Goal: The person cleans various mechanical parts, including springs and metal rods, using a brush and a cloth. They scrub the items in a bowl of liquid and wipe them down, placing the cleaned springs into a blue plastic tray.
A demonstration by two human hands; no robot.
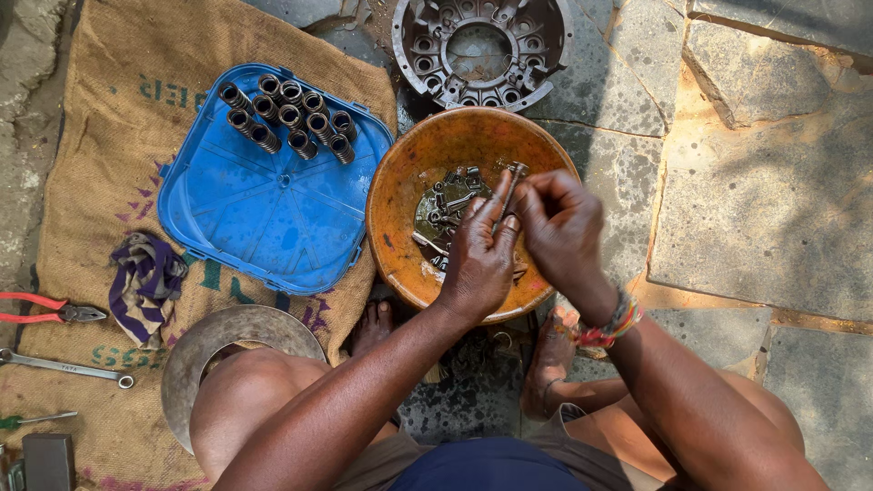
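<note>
At frame centre I pinch a small bolt point(512, 182) between both hands, left hand point(479, 255) and right hand point(561, 227) closed on it, over the bowl point(400, 182) so drips fall in. The springs point(286, 114) stand grouped on the blue lid point(264, 218), upper left, kept from rolling.

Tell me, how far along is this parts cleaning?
Done, apparently: coil springs stand grouped on the blue lid. In hand: left hand and right hand hold a small metal part over the orange bowl. Left: more small parts lie in its liquid.

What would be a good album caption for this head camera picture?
Both hands, left and right, hold a small metal part over an orange bowl of parts.
</note>
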